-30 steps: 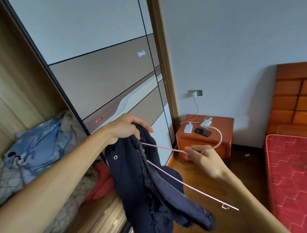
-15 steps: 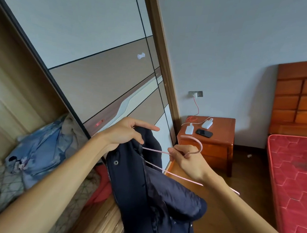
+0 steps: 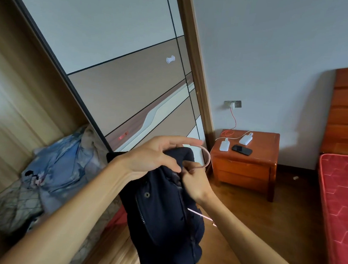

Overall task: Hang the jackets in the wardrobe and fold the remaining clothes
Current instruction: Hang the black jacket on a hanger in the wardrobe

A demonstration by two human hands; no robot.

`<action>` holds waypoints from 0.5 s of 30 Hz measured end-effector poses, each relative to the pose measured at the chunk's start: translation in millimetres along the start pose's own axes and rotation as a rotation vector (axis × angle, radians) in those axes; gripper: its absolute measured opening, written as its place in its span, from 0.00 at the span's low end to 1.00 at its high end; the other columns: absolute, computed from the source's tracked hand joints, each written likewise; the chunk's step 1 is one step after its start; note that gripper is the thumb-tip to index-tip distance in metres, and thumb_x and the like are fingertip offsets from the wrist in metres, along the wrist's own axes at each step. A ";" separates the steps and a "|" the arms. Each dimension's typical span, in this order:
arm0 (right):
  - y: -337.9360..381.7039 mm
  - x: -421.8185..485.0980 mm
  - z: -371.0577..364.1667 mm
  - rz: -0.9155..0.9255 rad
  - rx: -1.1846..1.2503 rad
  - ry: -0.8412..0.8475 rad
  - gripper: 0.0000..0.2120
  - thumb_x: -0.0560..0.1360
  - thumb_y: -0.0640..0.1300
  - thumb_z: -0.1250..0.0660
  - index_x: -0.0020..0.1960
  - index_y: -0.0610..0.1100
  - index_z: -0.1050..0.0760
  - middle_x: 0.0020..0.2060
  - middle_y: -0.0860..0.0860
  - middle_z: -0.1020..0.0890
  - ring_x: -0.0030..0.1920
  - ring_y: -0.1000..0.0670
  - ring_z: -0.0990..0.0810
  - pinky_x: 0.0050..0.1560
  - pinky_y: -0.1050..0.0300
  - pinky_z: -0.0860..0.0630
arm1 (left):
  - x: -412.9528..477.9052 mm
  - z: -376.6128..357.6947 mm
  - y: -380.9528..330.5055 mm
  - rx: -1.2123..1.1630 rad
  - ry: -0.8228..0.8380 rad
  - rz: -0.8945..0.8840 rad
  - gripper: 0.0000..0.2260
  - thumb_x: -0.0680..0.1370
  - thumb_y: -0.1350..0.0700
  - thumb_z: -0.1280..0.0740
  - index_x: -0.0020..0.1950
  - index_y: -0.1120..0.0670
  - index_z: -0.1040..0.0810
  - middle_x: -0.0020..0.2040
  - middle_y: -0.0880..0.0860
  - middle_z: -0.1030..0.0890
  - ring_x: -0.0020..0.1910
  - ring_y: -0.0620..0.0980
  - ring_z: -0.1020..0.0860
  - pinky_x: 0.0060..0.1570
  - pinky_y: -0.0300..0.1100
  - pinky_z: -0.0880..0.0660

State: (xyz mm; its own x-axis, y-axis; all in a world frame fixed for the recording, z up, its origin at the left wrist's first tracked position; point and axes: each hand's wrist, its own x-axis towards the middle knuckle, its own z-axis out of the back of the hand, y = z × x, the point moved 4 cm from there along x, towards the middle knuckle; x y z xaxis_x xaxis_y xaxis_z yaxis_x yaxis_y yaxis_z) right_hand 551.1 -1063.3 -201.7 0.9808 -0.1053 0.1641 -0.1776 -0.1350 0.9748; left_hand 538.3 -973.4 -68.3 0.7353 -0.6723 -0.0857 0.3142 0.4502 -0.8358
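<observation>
no readable text, labels or numbers anywhere

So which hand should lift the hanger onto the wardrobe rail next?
Right, probably. The right hand already grips the pink hanger just below its hook, while the left hand only holds the navy jacket collar.

Bedding heap (image 3: pixel 46 176) low in wardrobe (image 3: pixel 15 102); open space above.

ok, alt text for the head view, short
Two bare hands work a pink hanger into the collar of a dark navy jacket: left hand gripping the collar, right hand holding the hanger's neck. An open wardrobe stands left, a wooden nightstand behind.
</observation>
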 end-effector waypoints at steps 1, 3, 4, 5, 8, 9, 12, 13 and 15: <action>3.1 1.2 -3.6 -0.014 0.053 -0.002 0.16 0.78 0.47 0.37 0.33 0.50 0.21 0.31 0.49 0.20 0.36 0.47 0.24 0.42 0.48 0.27 | -1.4 4.2 1.1 0.003 -0.020 0.009 0.33 0.70 0.76 0.33 0.69 0.49 0.23 0.66 0.48 0.20 0.66 0.42 0.25 0.62 0.31 0.28; 3.7 3.5 -6.2 -0.043 0.119 0.004 0.18 0.80 0.46 0.36 0.32 0.47 0.21 0.31 0.45 0.20 0.36 0.45 0.24 0.42 0.46 0.28 | -5.7 13.2 5.5 0.013 -0.057 0.045 0.34 0.71 0.74 0.30 0.71 0.45 0.26 0.65 0.51 0.20 0.63 0.39 0.23 0.60 0.30 0.28; 2.6 4.6 -5.2 -0.053 0.133 -0.006 0.19 0.81 0.46 0.37 0.33 0.44 0.20 0.31 0.42 0.20 0.35 0.43 0.24 0.42 0.46 0.28 | -8.9 15.8 9.3 0.034 -0.067 0.072 0.35 0.71 0.72 0.29 0.72 0.43 0.27 0.64 0.52 0.20 0.60 0.39 0.22 0.60 0.31 0.27; 1.8 5.2 -3.0 -0.060 0.148 -0.033 0.19 0.81 0.45 0.36 0.33 0.42 0.21 0.30 0.41 0.21 0.33 0.42 0.26 0.40 0.47 0.29 | -12.4 18.0 13.7 0.082 -0.080 0.105 0.35 0.72 0.69 0.28 0.72 0.41 0.29 0.63 0.50 0.20 0.59 0.39 0.21 0.61 0.33 0.26; 1.8 3.5 2.6 -0.092 0.185 -0.119 0.18 0.81 0.42 0.36 0.32 0.41 0.25 0.25 0.46 0.31 0.26 0.52 0.35 0.28 0.60 0.37 | -27.0 28.0 33.8 0.340 -0.165 0.248 0.36 0.70 0.57 0.23 0.74 0.39 0.34 0.63 0.44 0.25 0.61 0.40 0.24 0.62 0.34 0.28; 2.4 2.3 3.8 -0.093 0.191 -0.131 0.16 0.80 0.40 0.37 0.33 0.41 0.26 0.25 0.47 0.33 0.26 0.53 0.37 0.26 0.63 0.40 | -32.3 32.1 40.5 0.435 -0.215 0.290 0.36 0.69 0.52 0.22 0.74 0.40 0.34 0.64 0.44 0.27 0.62 0.40 0.26 0.62 0.36 0.30; 4.0 1.0 5.1 -0.095 0.229 -0.154 0.14 0.78 0.39 0.37 0.34 0.41 0.26 0.25 0.48 0.37 0.27 0.53 0.41 0.26 0.64 0.43 | -48.0 31.6 47.9 0.775 -0.390 0.379 0.22 0.69 0.43 0.26 0.60 0.44 0.25 0.55 0.45 0.27 0.54 0.45 0.25 0.52 0.41 0.28; 3.9 1.3 4.2 -0.103 0.245 -0.163 0.14 0.78 0.39 0.37 0.34 0.40 0.26 0.26 0.48 0.38 0.27 0.53 0.41 0.26 0.63 0.44 | -51.2 27.6 46.5 0.932 -0.426 0.397 0.15 0.72 0.42 0.29 0.54 0.46 0.25 0.50 0.45 0.26 0.50 0.47 0.24 0.46 0.42 0.29; 4.5 1.0 1.6 -0.117 0.270 -0.175 0.12 0.78 0.39 0.38 0.36 0.40 0.26 0.26 0.49 0.39 0.27 0.53 0.42 0.25 0.63 0.45 | -54.8 23.4 45.1 1.118 -0.484 0.370 0.08 0.77 0.46 0.34 0.50 0.48 0.26 0.45 0.47 0.23 0.48 0.52 0.21 0.40 0.44 0.31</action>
State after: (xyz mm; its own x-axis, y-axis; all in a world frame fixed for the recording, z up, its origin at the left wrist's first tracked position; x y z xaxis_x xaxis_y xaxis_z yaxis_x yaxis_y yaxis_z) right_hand 551.2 -1065.6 -197.4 0.9712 -0.2382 0.0022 -0.1024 -0.4093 0.9066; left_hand 526.3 -902.5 -88.5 0.9561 -0.2245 0.1883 0.2031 0.9710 0.1262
